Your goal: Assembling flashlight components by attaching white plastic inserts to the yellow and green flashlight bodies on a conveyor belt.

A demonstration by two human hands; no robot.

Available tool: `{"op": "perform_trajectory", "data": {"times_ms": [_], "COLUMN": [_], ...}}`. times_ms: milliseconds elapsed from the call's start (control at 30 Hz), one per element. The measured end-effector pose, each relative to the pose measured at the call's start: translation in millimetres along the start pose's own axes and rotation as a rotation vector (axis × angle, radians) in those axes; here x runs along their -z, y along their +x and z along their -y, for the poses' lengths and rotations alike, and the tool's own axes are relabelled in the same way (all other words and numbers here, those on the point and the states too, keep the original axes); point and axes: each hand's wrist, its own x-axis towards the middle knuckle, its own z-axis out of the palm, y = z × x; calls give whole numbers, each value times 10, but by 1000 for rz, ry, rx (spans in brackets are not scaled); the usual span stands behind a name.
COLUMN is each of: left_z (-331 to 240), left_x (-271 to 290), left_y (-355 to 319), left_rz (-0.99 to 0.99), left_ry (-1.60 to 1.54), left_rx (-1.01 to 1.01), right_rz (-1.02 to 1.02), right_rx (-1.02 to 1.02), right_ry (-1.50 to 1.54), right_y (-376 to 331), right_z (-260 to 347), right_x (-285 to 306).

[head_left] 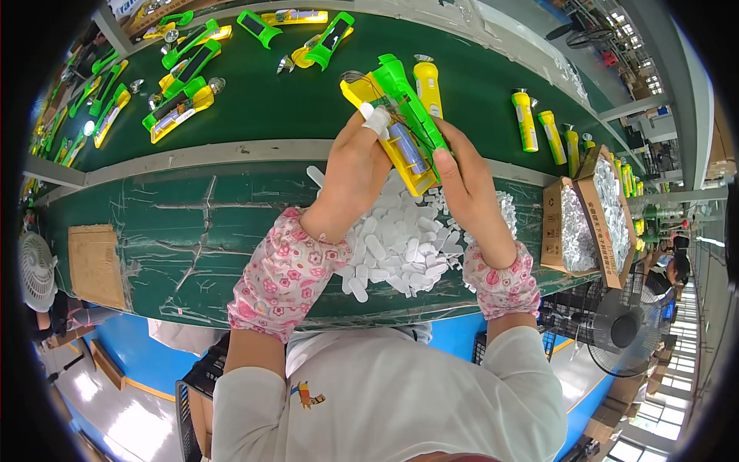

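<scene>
Above the bench, both my hands hold an opened flashlight. My left hand (350,173) is closed on the yellow half-shell (422,183), which has a blue-purple cylindrical battery (406,148) lying in it. Around a digit of that hand is a white wrap (376,122). My right hand (469,181) grips the green half-shell (416,108) along its edge, thumb on the near end. Thin wires run between the two halves, which stand tilted apart. Below my hands lies a heap of small white oblong plastic pieces (404,258).
Across the bench runs a green conveyor belt (269,100). Opened flashlights (181,115) lie on its left, closed yellow flashlights (525,123) on its right. Cardboard boxes (608,219) of small parts stand at right, near a black fan (623,331). A cardboard sheet (96,266) lies left.
</scene>
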Motion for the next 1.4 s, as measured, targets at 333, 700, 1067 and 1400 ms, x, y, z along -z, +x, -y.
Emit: {"op": "perform_trajectory", "data": {"times_ms": [333, 700, 1067, 1400], "left_z": [99, 160, 157, -240], "left_x": [62, 167, 106, 293], "left_y": [24, 71, 40, 145], "left_rz": [-246, -286, -104, -124], "left_ry": [145, 157, 128, 305], "left_rx": [-99, -42, -165, -44], "right_rz": [-79, -105, -89, 142], "right_rx": [37, 76, 13, -76], "right_ry": [-169, -284, -391, -101], "right_y": [-73, -102, -85, -186], "right_z": [53, -39, 74, -163], "right_x": [-314, -412, -533, -448]}}
